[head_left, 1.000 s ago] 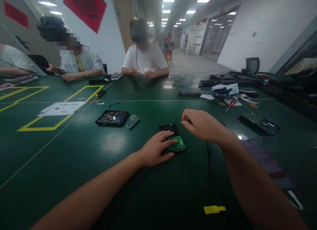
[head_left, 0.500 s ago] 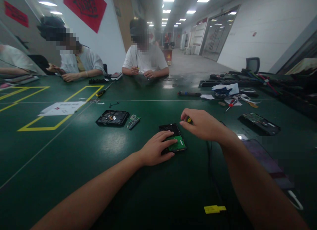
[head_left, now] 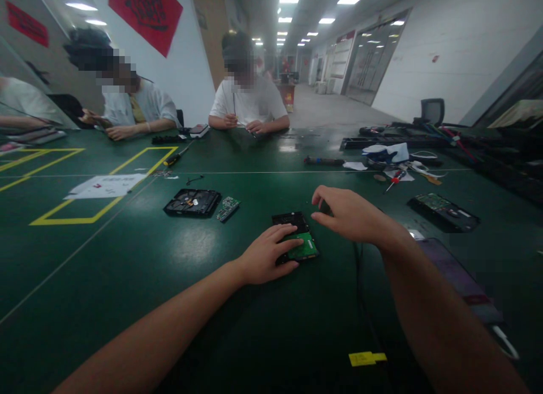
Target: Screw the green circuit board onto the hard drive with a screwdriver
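My left hand [head_left: 271, 253] lies with its fingers spread over a hard drive [head_left: 290, 219], pressing on its green circuit board [head_left: 309, 244]. The drive rests flat on the green table. Just right of it, my right hand [head_left: 345, 213] hovers with curled fingers and the thumb a little apart. Between them shows a dark bit of what looks like a screwdriver handle [head_left: 326, 206], mostly hidden by the hand. To the left lie another opened black hard drive [head_left: 193, 203] and a loose circuit board [head_left: 228, 209].
Another hard drive [head_left: 443, 211] and a phone [head_left: 456, 269] with a white cable lie at right. A yellow-handled screwdriver [head_left: 173, 158] and a paper sheet [head_left: 106, 185] are at left. A red screwdriver [head_left: 395, 180] and cables lie far right. Several people sit across the table.
My right hand has shifted slightly right and its fingers have loosened or turned. The yellow of the handle no longer shows between them. My left hand and the hard drive stay put.
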`<state>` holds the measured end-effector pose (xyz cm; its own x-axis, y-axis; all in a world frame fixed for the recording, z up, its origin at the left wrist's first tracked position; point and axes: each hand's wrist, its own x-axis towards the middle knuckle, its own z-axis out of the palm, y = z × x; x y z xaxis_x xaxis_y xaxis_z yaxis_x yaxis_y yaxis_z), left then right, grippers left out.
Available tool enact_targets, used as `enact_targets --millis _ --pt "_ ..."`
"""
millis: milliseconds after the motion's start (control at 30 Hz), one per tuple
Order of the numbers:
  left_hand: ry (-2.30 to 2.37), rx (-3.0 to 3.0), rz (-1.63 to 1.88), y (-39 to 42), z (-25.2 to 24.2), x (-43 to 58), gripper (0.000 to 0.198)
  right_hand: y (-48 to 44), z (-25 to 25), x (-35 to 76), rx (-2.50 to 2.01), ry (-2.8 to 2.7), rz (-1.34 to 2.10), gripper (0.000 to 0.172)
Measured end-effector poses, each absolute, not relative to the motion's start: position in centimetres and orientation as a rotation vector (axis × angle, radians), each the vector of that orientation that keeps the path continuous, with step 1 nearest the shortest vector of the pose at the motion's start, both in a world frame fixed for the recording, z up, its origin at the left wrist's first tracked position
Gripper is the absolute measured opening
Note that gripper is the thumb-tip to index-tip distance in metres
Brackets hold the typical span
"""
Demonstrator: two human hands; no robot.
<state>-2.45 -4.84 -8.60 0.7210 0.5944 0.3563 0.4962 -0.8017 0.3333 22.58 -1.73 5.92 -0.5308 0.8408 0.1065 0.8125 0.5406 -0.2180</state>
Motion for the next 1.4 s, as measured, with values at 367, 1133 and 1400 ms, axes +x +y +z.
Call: enact_targets --millis 367,1133,1400 --pt "0.873 2.707 0.669 -4.85 -8.52 -2.42 0.056 -1.83 6.1 22.43 -1.432 -2.577 0.185 0.009" --pt "0.874 2.724 0.693 -4.71 -9.01 -2.46 0.057 -1.88 5.78 22.15 -1.532 -2.556 0.104 0.013" --pt "0.882 2.717 0.681 -4.81 -8.81 -2.45 0.057 -2.08 5.61 21.71 -1.648 -2.478 0.038 0.023"
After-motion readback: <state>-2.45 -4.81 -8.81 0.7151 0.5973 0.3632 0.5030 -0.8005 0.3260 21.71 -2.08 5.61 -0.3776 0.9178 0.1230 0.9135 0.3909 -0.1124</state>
